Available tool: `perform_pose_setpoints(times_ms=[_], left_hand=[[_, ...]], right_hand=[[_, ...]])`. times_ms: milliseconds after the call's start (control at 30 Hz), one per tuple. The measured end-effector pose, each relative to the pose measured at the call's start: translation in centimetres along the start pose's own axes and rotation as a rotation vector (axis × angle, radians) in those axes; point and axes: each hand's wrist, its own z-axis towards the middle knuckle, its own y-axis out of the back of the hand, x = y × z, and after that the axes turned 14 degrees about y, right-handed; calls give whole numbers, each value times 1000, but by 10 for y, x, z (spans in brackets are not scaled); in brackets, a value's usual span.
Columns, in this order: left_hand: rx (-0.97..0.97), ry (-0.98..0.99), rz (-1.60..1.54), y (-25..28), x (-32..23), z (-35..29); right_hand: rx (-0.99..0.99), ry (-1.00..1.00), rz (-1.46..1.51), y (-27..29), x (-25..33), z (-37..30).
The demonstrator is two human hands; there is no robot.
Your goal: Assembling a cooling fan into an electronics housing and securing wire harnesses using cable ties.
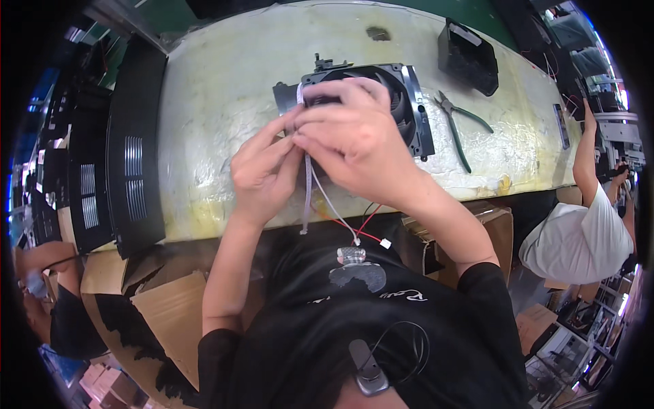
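A black square fan frame (413,109) lies on the pale worktable (225,88), mostly hidden behind my hands. My left hand (262,170) and my right hand (357,136) meet over its near left corner, both pinching a thin white cable tie (306,198) whose tail hangs down past the table edge. Red and black fan wires (364,228) with a small white plug (385,243) dangle below my right wrist.
Green-handled cutters (463,129) lie right of the fan, a black plastic bin (466,58) beyond them. Black vented panels (136,163) stand at the table's left end. Cardboard boxes (170,307) sit under the table. A person in a white shirt (586,238) works at the right.
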Motion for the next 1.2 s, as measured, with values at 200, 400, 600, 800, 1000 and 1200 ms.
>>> perform_pose_setpoints(times_ms=[200, 400, 600, 800, 1000, 1200], left_hand=[[124, 135, -219, 5, 9, 11], [98, 191, -123, 12, -6, -2], [16, 194, -214, 3, -8, -13], [-119, 156, -191, 9, -1, -3], [-133, 160, -348, 1, 5, 2], [-162, 140, -337, 2, 7, -5]], right_hand=[[-64, -97, 147, 8, -4, -3], [-144, -449, -282, 80, -33, -91], [348, -586, -547, 90, -24, -149], [170, -494, -664, 87, -38, -167], [-73, -576, 20, 101, 3, -78], [539, -36, -353, 73, 22, 8]])
